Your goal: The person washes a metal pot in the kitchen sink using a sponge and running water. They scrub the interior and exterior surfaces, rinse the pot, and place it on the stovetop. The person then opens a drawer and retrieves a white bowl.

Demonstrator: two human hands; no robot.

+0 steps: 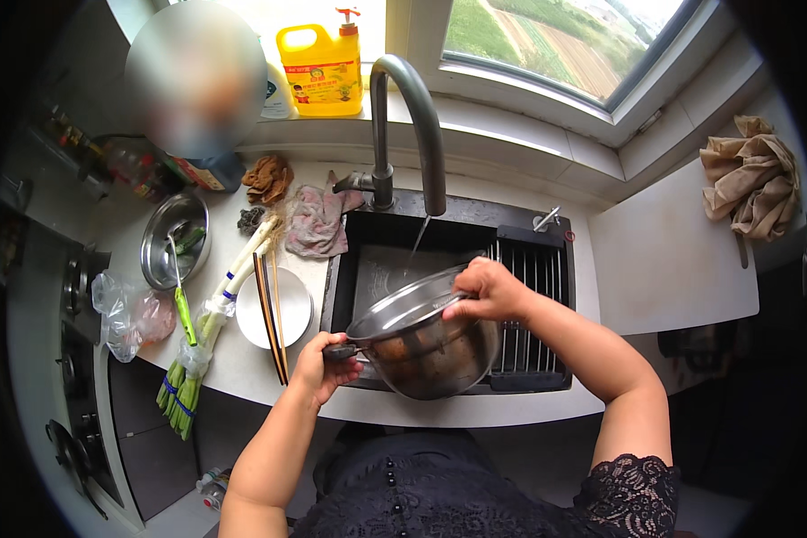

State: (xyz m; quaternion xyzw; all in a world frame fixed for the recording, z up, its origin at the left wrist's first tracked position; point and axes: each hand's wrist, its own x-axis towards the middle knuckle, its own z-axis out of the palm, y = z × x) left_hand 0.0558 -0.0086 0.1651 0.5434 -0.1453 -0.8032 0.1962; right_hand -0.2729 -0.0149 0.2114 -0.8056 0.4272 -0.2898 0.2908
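Centre frame: steel pot (421,345) tilted over the sink (368,260), catching the faucet (412,117) stream. Left hand (325,368) has a closed grip on its handle; right hand (486,291) clamps the rim, steadying it.

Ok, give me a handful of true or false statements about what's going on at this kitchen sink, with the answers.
1. The left hand grips the handle of the steel pot. True.
2. The right hand rests on the white plate. False: it is at the pot's far rim.
3. Water runs from the faucet. True.
4. The chopsticks lie in the sink. False: they lie across the plate.
5. The green onions lie on the counter left of the sink. True.
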